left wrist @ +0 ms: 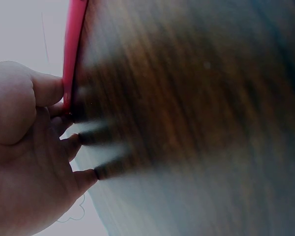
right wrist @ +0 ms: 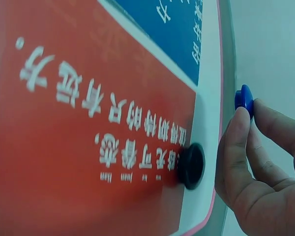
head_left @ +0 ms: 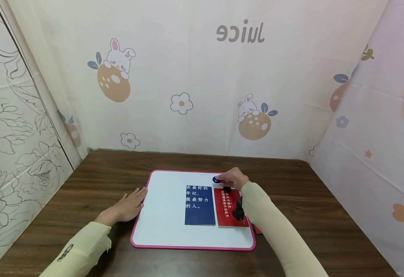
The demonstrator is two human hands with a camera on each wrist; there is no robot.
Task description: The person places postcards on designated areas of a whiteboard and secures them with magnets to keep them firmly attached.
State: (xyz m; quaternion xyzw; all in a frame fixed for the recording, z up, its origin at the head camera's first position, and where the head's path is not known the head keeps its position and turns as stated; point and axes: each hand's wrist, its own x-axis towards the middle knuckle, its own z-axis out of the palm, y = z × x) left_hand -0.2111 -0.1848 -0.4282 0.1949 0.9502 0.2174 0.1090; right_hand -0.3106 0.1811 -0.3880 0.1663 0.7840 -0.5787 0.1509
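Observation:
A whiteboard with a pink rim (head_left: 160, 247) lies on the table. My left hand (head_left: 128, 204) rests at its left edge, fingers spread; in the left wrist view its thumb touches the pink rim (left wrist: 73, 49). Between thumb and fingertips my right hand (head_left: 234, 177) pinches a round blue magnet (right wrist: 244, 101), above the board's far right part. Below that hand a red card (right wrist: 88, 142) with white writing lies on the board, a round black magnet (right wrist: 191, 166) at its top edge. Left of it is a dark blue card (head_left: 200, 211), also with white writing.
Another red piece (head_left: 257, 229) shows by the board's right edge, mostly hidden by my right sleeve (head_left: 278, 227). The brown wooden table (head_left: 111, 169) reaches back to a printed curtain (head_left: 195, 134). More curtain hangs on both sides.

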